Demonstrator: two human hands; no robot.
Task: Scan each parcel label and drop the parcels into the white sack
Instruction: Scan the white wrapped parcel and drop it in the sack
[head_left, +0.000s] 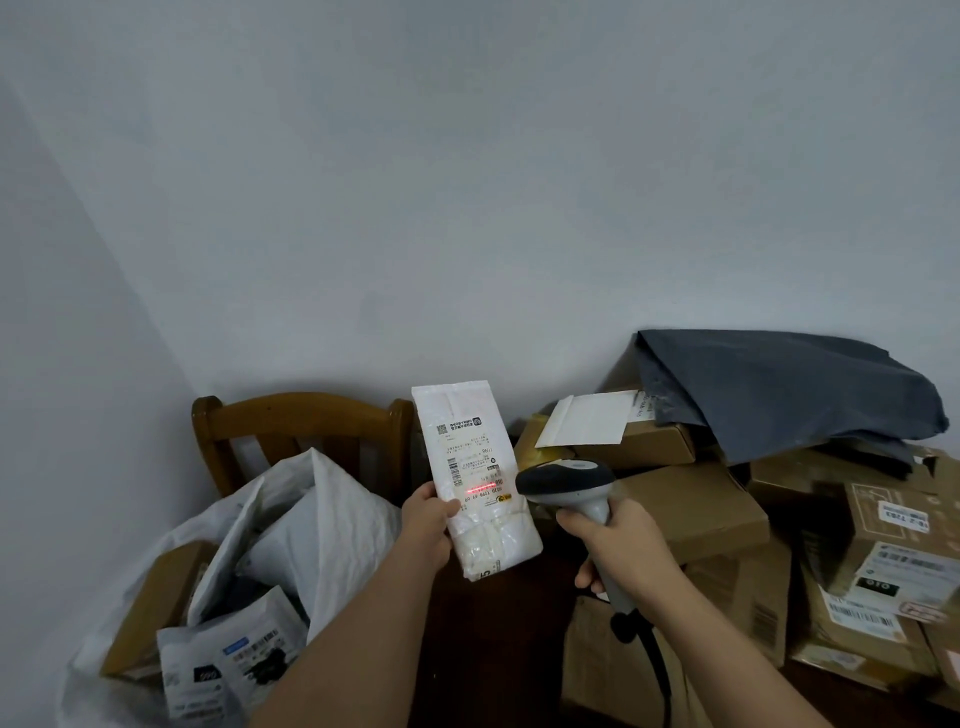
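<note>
A flat white parcel (478, 480) is held upright by the left hand (427, 525), with the thumb laid across its front face and the fingers curled behind its left edge. The printed label (470, 457) on the parcel is turned toward the camera, and a red scan line (480, 489) is cast across the barcode near the label's lower end. A handheld scanner (571, 499) is gripped by the right hand (618, 545), the fingers being wrapped fully round its pale handle; its dark head is pointed at the parcel from just beside the parcel's right edge, without touching it. A dark cable (652, 654) is seen hanging from the base of the handle.

The white sack (311, 519) is found below and to the left of the parcel, its mouth open, with a brown box (156, 608) and a labelled grey mailer (228, 660) lying inside it. A wooden chair (301, 431) is placed behind the sack, to the left of the parcel. To the right of the parcel, cardboard boxes (696, 509) are stacked in a pile, and a dark grey bag (779, 395) is draped over the top of them.
</note>
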